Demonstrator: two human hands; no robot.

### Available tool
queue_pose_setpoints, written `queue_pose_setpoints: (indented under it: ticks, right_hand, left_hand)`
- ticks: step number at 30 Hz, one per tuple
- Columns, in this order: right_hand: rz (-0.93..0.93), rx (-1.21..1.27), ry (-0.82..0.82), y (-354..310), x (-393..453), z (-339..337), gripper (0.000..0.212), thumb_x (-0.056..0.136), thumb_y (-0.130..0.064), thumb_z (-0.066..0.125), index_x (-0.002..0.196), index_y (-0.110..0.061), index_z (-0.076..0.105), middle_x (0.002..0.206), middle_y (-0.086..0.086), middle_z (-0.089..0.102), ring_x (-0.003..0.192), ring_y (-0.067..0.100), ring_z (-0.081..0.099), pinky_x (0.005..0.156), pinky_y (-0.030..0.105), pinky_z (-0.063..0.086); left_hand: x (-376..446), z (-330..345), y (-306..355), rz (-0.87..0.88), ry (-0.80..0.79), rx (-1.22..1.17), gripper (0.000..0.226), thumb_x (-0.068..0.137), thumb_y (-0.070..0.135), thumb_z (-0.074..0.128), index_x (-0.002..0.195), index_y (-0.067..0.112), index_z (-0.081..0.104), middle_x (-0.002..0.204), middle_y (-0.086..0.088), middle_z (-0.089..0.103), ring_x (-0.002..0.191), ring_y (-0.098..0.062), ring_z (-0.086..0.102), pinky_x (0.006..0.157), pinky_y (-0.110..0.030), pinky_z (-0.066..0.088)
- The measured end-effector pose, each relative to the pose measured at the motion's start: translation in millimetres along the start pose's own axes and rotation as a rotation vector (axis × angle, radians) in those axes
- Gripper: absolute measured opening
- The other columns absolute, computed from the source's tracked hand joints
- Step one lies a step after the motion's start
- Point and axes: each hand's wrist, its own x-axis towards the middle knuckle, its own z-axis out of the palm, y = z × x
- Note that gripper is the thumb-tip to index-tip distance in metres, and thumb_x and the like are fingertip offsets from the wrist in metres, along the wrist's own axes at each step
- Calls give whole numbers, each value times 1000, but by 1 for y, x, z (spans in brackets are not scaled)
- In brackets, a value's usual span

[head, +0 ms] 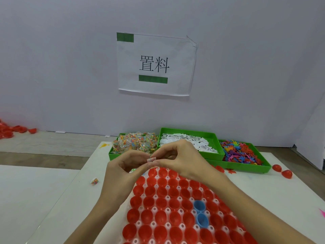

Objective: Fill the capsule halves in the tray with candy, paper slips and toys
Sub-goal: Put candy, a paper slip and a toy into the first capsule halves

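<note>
I see both hands up together over the far end of the tray (154, 207), meeting at one small candy packet (151, 159). The left hand (123, 166) pinches it from its side, the right hand (177, 160) pinches it from the other, so each grip is clamped on that packet, fingertips nearly touching.

Directly below the grip and toward me, I see the white tray packed with red capsule halves (161, 217), open side up, and two blue capsule halves (200, 213) among them, under my right forearm. I cannot tell whether any cup holds anything.

Just beyond the grip sit three green bins on the surface (52, 199). The candy bin (135, 143) lies straight behind the hands, heaped with clear packets of coloured sweets. Beyond the right hand is the paper slip bin (190, 141), and further right of that the toy bin (241, 154), full of flat coloured figures.

Left of the grip, one stray candy packet (94, 181) lies alone on the surface. Far to the right, two loose red halves (282, 170) rest past the toy bin. Far left, a pile of red halves (12, 129) sits by the wall. A paper sign (155, 65) hangs above.
</note>
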Motion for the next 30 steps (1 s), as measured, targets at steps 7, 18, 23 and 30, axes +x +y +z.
queue_pose_setpoints:
  ticks: [7, 18, 23, 30]
  right_hand:
    - [4, -104, -62, 11, 19, -1, 13, 84, -13, 84, 96, -12, 78, 88, -1, 78, 82, 10, 75, 83, 36, 63]
    - [39, -78, 5, 23, 23, -3, 13, 81, -18, 86, 90, -15, 77, 83, 0, 78, 79, 11, 75, 80, 31, 62]
    - [128, -70, 116, 39, 26, -10, 11, 80, -14, 87, 85, -13, 77, 81, 3, 78, 78, 15, 75, 79, 32, 62]
    - [235, -22, 109, 52, 29, 8, 17, 78, -16, 88, 90, -11, 78, 84, 4, 79, 83, 15, 75, 81, 34, 61]
  left_hand:
    - [11, -4, -18, -8, -28, 44, 14, 74, 20, 82, 86, 29, 84, 85, 5, 80, 84, -12, 77, 78, -21, 60]
    - [10, 6, -13, 145, -10, 266, 28, 84, 20, 79, 108, 35, 78, 97, 21, 77, 92, 3, 72, 85, -14, 55]
    - [7, 4, -19, 317, -123, 683, 25, 96, 40, 64, 97, 22, 82, 93, 17, 73, 97, -13, 56, 88, -28, 48]
    - [1, 7, -28, 318, -417, 1033, 67, 103, 60, 17, 108, 34, 79, 114, 30, 68, 119, -4, 46, 100, -29, 30]
